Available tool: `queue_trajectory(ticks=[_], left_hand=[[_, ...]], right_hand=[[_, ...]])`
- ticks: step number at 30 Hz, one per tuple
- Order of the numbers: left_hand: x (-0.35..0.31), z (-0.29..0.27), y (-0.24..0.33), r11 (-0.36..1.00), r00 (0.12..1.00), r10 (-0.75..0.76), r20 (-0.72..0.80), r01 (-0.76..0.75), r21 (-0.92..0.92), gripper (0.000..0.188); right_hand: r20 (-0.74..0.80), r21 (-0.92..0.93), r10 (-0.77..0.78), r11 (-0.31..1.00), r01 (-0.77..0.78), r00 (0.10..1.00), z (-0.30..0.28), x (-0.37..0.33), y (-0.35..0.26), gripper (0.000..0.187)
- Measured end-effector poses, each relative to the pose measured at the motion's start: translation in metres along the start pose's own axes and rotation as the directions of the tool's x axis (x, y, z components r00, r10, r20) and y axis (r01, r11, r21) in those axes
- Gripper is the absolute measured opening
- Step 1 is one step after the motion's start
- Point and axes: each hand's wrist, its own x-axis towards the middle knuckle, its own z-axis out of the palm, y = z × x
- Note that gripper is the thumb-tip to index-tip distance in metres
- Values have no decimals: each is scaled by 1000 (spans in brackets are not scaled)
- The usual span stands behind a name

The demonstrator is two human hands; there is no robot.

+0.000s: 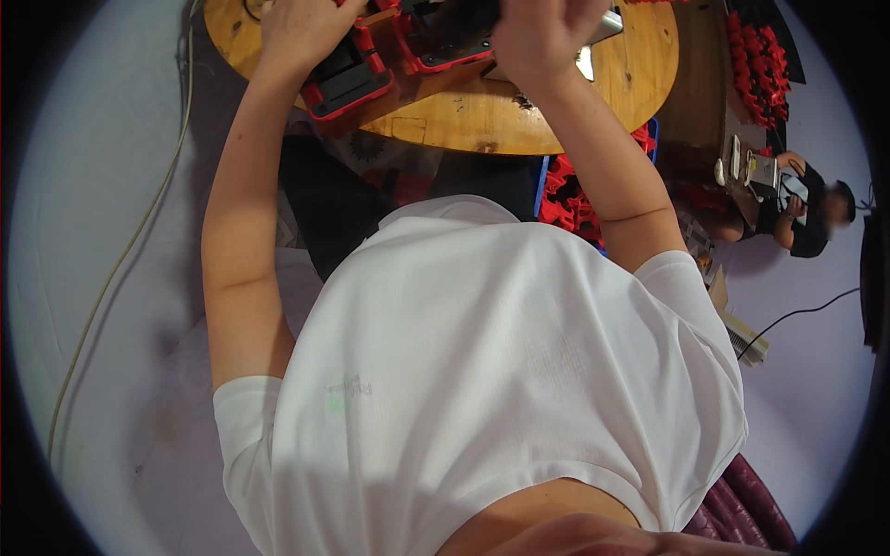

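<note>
Both my arms reach up to a round wooden table (482,116) at the top of the view. My left hand (298,30) lies curled on a red and black casing (348,82) near the table's edge. A second red and black casing (445,44) sits beside it. My right hand (540,39) is bent over that second casing, its fingers hidden from me. A grey metal piece (604,30) sticks out just right of that hand. My white shirt fills the lower middle of the view.
Under the table a blue crate (541,183) holds red plastic parts (567,199). More red parts (758,69) are piled at the far right beside a wooden board (697,88). Another person (799,211) sits on the floor at the right. Cables (120,264) run along the floor.
</note>
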Motion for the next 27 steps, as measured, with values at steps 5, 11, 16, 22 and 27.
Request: queue_trajectory(ticks=[5, 11, 16, 22, 27], left_hand=[[1, -12, 10, 999, 997, -45, 62, 46, -9, 54], [10, 27, -31, 991, 996, 89, 4, -89, 98, 63], [11, 30, -34, 990, 993, 111, -30, -108, 87, 64], [6, -14, 19, 999, 996, -35, 77, 37, -20, 53], [-4, -16, 8, 998, 999, -48, 9, 48, -35, 52]], right_hand=[[-225, 43, 90, 996, -83, 970, -68, 8, -35, 50], [-103, -481, -164, 872, 95, 981, -102, -19, -22, 46], [-107, -447, -59, 894, 5, 993, -106, -19, -21, 44], [-325, -166, 313, 910, -379, 893, -65, 10, -37, 47], [-246, 180, 283, 953, -243, 927, 20, 14, -40, 54]])
